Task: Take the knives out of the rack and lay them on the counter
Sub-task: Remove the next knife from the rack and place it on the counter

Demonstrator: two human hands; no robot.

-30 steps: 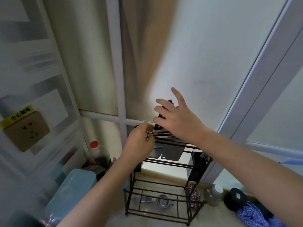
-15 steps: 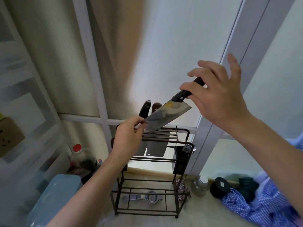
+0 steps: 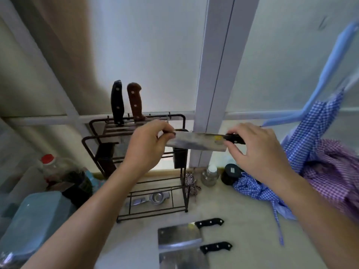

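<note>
Head view: my right hand [image 3: 258,152] pinches the knife [image 3: 196,142] by its handle, my left hand [image 3: 147,146] pinches the blade tip, keeping it level above the counter [image 3: 242,220]. Two cleavers [image 3: 179,234] lie there; two knives remain in the rack [image 3: 136,133].

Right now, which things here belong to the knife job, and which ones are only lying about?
Job: held knife, left hand, right hand, rack, black-handled knife and brown-handled knife in it, two cleavers on the counter.

Lying about: red-capped bottle, blue tub, small jar, checked cloths.
</note>
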